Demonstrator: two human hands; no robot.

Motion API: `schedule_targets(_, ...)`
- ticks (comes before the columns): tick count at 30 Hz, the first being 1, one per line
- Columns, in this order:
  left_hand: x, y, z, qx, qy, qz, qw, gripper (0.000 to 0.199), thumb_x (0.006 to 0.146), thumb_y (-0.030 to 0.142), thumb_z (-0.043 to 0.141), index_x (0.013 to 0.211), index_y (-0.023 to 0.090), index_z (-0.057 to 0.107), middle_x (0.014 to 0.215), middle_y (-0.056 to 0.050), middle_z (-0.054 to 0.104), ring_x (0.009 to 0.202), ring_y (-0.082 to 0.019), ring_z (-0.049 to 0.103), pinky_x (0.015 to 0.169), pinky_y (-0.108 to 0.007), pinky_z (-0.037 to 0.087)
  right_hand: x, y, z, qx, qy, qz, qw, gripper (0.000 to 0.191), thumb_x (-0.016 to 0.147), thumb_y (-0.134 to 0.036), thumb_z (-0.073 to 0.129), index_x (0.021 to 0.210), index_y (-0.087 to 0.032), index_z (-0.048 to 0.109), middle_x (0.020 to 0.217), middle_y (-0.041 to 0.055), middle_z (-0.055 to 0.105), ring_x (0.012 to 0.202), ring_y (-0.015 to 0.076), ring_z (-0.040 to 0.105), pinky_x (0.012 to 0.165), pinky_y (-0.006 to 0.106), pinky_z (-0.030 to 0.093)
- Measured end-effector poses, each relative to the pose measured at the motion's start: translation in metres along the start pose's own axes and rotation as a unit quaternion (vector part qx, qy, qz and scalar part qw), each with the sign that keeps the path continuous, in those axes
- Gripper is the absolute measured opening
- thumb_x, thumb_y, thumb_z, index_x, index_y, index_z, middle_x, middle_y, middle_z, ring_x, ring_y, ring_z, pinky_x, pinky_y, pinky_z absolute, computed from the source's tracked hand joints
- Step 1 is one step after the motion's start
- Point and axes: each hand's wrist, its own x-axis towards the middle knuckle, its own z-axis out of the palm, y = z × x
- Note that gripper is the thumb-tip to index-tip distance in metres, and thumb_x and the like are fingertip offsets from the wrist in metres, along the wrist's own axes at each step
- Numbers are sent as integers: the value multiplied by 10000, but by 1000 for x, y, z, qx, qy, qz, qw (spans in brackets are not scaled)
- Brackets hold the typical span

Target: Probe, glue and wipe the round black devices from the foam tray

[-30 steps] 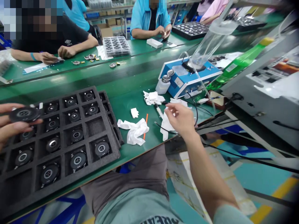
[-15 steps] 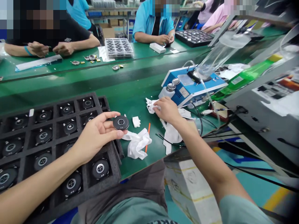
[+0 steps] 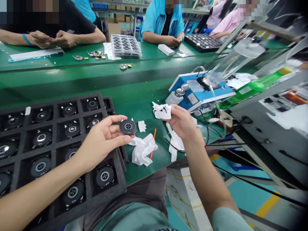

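Between the fingertips and thumb of my left hand [image 3: 106,136] is a round black smartwatch body [image 3: 128,127], its sensor back facing up. My right hand [image 3: 183,120] pinches a white piece of paper [image 3: 161,111] marked with black smears, held over the bench. Below the watch body lies a crumpled white cloth [image 3: 143,150] beside an orange stick [image 3: 154,142]. A small white scrap [image 3: 141,126] sits just beyond them. To my left, a black foam tray [image 3: 99,195] holds several similar watch bodies in its square compartments.
A blue machine [image 3: 199,91] with a clear tube stands at the right, a pump bottle [image 3: 176,96] at its side. Behind it lies a green bottle [image 3: 255,86]. Cables run along the right edge. Across the green bench [image 3: 79,78], co-workers sit near a clear tray [image 3: 126,46].
My right hand has lifted the marked white paper off the bench and turned it toward me. My left hand keeps its hold on the watch body. The view has shifted slightly.
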Motion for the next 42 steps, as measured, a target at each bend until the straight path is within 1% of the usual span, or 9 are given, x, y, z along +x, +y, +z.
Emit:
schedule_targets(3, -2, 0, 0, 6, 1, 13, 1000, 536, 718, 216, 892, 1181, 211, 622, 1015, -49, 804, 932, -221, 780, 867, -354, 625, -18, -8, 18, 147, -35, 73, 986, 215, 822, -431, 719, 809, -241, 620, 734, -18, 593, 630, 136, 554, 606, 280, 537)
schedule_targets(9, -3, -3, 0, -1, -8, 24, 1000, 592, 675, 193, 915, 1189, 205, 621, 992, -32, 797, 882, -182, 752, 859, -330, 606, -42, -11, 48, 291, -32, 158, 943, 146, 859, -377, 710, 883, -234, 694, 773, -21, 684, 628, 121, 598, 541, 229, 549)
schedule_targets(13, -2, -4, 0, -2, -4, 33, 999, 599, 656, 174, 919, 1175, 207, 623, 986, -25, 794, 878, -177, 743, 846, -317, 596, -57, -14, 69, 369, -54, 225, 900, 182, 883, -388, 698, 954, -223, 728, 894, -2, 762, 731, 129, 688, 602, 224, 611)
schedule_targets(18, -3, -4, 1, -1, -1, 43, 999, 583, 675, 188, 913, 1178, 203, 620, 1042, -41, 792, 925, -181, 748, 857, -301, 585, -68, -16, 84, 377, -53, 210, 901, 179, 826, -264, 775, 989, -191, 766, 953, 22, 802, 820, 131, 731, 716, 223, 626)
schedule_targets(23, -4, -3, 1, -5, -15, 35, 999, 621, 661, 172, 928, 1187, 191, 598, 975, -23, 804, 902, -151, 758, 861, -257, 592, -69, -20, 86, 372, -21, 204, 905, 228, 710, -237, 874, 916, -206, 782, 888, -3, 793, 733, 118, 698, 648, 217, 619)
schedule_targets(28, -7, -2, 2, 11, -30, 25, 999, 627, 659, 171, 932, 1183, 173, 587, 963, -46, 817, 854, -165, 783, 833, -269, 615, -72, -28, 92, 306, 76, 75, 946, 305, 693, -333, 903, 945, -227, 769, 807, -27, 771, 697, 110, 684, 648, 235, 611)
schedule_targets(33, -9, -1, 3, 13, -34, 26, 999, 623, 656, 138, 925, 1176, 163, 582, 949, -48, 822, 835, -150, 786, 807, -242, 623, -84, -35, 101, 100, 178, -99, 974, 141, 856, -328, 785, 965, -241, 765, 847, 4, 791, 751, 151, 734, 696, 286, 615)
schedule_targets(37, -10, -1, 5, -2, -36, 25, 999, 662, 605, 79, 927, 1162, 158, 579, 894, -30, 821, 784, -133, 777, 773, -220, 622, -96, -36, 106, -67, 191, -237, 950, 125, 917, -212, 709, 1021, -265, 754, 936, 5, 798, 817, 165, 753, 765, 317, 628)
schedule_targets(42, -12, -2, 6, -11, -40, 35, 999, 650, 601, 34, 908, 1151, 162, 586, 885, -18, 818, 770, -121, 769, 769, -216, 619, -102, -37, 111, -145, 195, -336, 910, 213, 917, -112, 674, 1063, -259, 722, 967, 17, 783, 876, 179, 749, 781, 336, 631)
